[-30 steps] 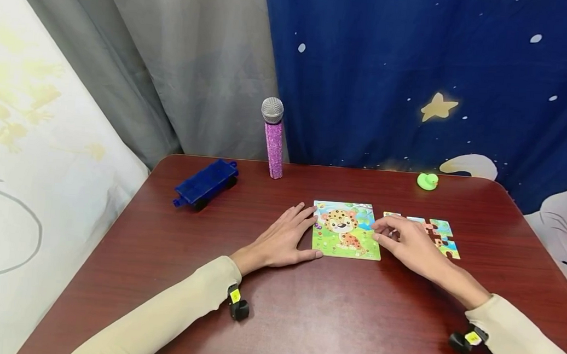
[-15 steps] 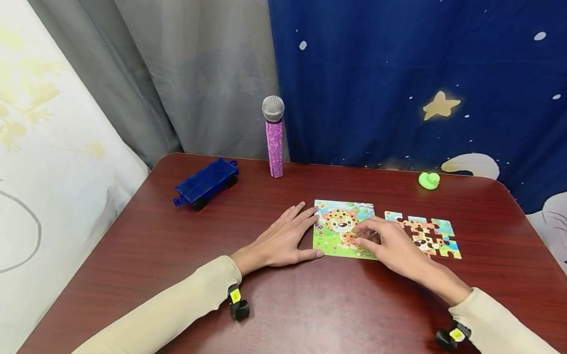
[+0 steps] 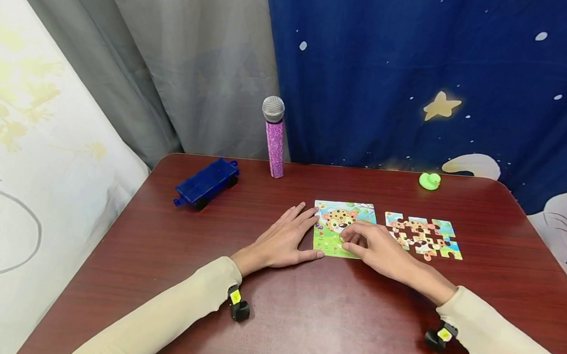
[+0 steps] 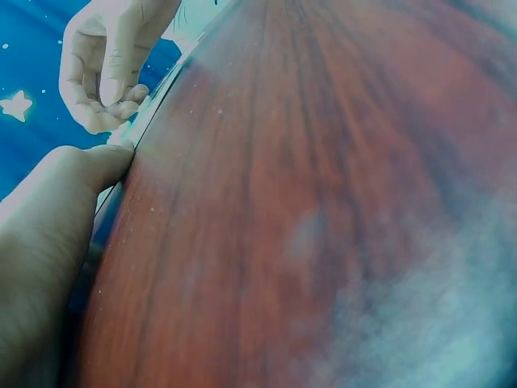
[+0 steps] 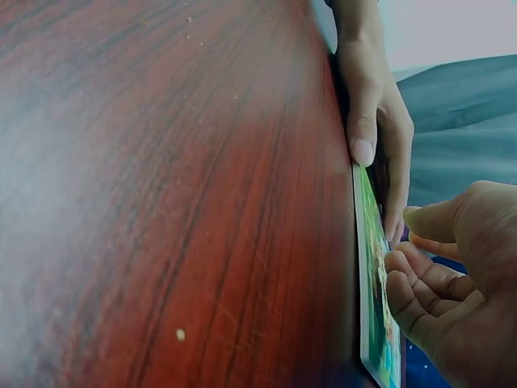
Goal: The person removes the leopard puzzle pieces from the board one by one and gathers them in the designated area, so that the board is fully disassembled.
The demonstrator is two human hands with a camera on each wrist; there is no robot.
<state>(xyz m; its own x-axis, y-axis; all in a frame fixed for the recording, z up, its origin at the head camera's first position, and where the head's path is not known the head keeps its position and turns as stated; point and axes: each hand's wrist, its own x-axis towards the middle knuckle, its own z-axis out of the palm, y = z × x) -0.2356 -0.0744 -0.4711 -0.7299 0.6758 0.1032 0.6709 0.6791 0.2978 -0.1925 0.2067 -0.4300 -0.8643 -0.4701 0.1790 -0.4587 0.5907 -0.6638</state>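
A square picture board [image 3: 327, 241] with a cartoon leopard lies flat on the table. My left hand [image 3: 286, 237] rests at its left side, fingers spread, with the thumb at the lower left corner. Over the lower right part of the picture is my right hand [image 3: 379, 250], its fingers loosely bent. In the right wrist view, the right hand [image 5: 472, 279] hovers close above the board [image 5: 374, 275], and I make out nothing between its thumb and fingers. Right of the board lie several jigsaw pieces [image 3: 423, 229] with leopard parts, loosely arranged with gaps.
At the back left is a blue toy wagon [image 3: 206, 182]. A purple microphone [image 3: 275, 149] stands upright behind the board. A green toy duck [image 3: 429, 181] sits near the back edge of the dark red table [image 3: 304, 310], in front of the curtains [image 3: 368, 95].
From the board's right edge my right hand has moved left over the picture, uncovering more of the jigsaw pieces. The left hand stays in place.
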